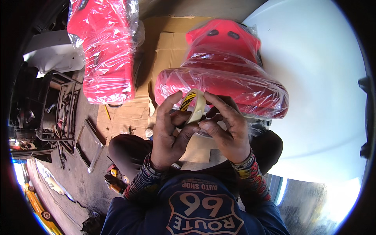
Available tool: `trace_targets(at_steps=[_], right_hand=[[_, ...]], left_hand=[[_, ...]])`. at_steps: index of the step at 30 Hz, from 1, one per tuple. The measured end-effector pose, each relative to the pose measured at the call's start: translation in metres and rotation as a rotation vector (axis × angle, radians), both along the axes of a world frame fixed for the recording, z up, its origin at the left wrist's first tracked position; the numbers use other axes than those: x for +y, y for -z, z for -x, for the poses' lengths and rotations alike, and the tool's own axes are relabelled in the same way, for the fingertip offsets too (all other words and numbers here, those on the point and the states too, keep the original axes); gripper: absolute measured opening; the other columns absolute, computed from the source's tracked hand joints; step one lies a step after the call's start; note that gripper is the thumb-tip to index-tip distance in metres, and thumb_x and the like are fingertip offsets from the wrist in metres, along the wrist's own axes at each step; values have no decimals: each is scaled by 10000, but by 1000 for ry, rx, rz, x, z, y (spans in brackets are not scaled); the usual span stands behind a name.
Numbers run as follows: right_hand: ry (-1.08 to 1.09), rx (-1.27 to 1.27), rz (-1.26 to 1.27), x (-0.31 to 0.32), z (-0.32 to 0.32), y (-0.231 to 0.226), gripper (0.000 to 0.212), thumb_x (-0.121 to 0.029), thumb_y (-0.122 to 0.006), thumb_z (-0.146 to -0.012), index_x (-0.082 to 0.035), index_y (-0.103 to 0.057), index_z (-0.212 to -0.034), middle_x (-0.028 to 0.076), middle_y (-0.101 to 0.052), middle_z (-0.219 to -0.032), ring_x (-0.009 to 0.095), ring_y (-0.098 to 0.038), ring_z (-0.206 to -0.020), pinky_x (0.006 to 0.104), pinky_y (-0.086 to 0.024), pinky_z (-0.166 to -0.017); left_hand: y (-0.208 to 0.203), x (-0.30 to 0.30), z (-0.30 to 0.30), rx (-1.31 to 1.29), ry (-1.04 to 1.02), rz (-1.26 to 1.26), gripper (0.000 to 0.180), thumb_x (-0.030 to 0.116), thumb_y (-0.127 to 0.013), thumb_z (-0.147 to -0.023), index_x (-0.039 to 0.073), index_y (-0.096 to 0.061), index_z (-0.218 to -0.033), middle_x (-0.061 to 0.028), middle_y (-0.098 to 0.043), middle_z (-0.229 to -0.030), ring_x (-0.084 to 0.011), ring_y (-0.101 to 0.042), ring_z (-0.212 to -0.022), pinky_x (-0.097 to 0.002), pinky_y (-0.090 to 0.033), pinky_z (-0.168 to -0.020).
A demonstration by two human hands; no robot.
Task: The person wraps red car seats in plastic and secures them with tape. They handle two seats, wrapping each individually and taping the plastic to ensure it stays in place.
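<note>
Between both hands, in front of my chest, is a roll of clear tape (199,106) with a yellow and black printed core. My left hand (172,125) grips it from the left, thumb and fingers closed on the ring. From the right, my right hand (227,127) pinches at the roll's edge with bent fingers; whether a tape end is between them I cannot tell. Just beyond the hands lies a red car seat (223,84) wrapped in clear plastic film, its headrest part pointing away from me.
A second red seat (107,51) in plastic stands at the left on cardboard (168,49). A large white panel (313,86) fills the right. Left of me are a metal rack (58,105), a rectangular frame (90,145) and a yellow pencil-like stick (107,112). A yellow car (39,205) is farther off.
</note>
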State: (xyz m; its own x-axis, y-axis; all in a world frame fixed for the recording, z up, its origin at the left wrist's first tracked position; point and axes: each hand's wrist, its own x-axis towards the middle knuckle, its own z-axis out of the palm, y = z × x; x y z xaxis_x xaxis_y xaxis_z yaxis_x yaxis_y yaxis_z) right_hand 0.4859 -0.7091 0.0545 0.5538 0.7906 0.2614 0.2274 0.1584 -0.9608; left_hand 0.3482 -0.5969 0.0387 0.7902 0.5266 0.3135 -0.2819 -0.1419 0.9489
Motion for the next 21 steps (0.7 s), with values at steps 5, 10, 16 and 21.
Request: trace_targets(at_steps=[5, 10, 16, 21], right_hand=[[146, -286, -28, -10, -7, -2, 346, -14, -774, -814, -43, -705, -1153, 91, -641, -996, 183, -629, -861, 303, -504, -762], [201, -340, -4, -19, -9, 3, 151, 37, -720, -841, -7, -672, -978, 83, -649, -921, 194, -644, -822, 297, -508, -745], [346, -143, -91, -24, -26, -11, 33, 21, -663, -914, 7, -643, -937, 56, -664, -858, 116, -612, -734, 248, -495, -694], [495, -168, 17, -22, -55, -37, 55, -45, -666, -938, 9, -657, -943, 15, -634, -747, 72, -561, -627, 216, -462, -589]], left_hand=[[4, -13, -15, 67, -22, 28, 743, -62, -701, -881, 22, -288, -1494, -160, -684, -1108, -191, -686, -1037, -317, -532, -895], [2, -20, -6, 248, 23, 59, 626, 61, -784, -839, 12, -472, -1380, -167, -676, -1117, -257, -666, -1108, -377, -519, -906], [-13, -17, -3, 277, -60, -768, 318, 180, -788, -794, 29, -647, -1036, -118, -671, -1163, -354, -514, -1304, -540, -334, -1105], [-36, -12, 17, 569, 145, -299, 214, 155, -744, -842, 2, -671, -972, -135, -695, -848, -287, -710, -914, -367, -536, -846]])
